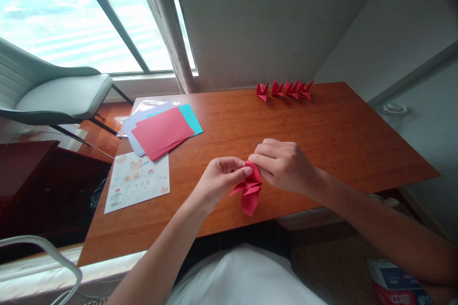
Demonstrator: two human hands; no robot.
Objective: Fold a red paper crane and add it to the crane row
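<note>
A printed sheet point(138, 181) and a stack of coloured paper point(162, 131) lie well left of the fingers. The left hand point(218, 178) and right hand point(282, 164) both pinch the partly folded red paper point(249, 193) above the near table point(339, 143) edge. Bare wood opens rightward, with red cranes point(284, 89) beyond.

**Paper on polished wood**

The table point(322, 138) is reddish wood, smooth with a soft sheen. The folded piece point(250, 193) between the hands is matt red paper, sharply creased, like the small cranes point(284, 89) and the loose sheets point(162, 131). The printed leaflet point(138, 181) looks slightly glossy. The chair point(60, 97) has smooth grey leather-like upholstery.
</note>
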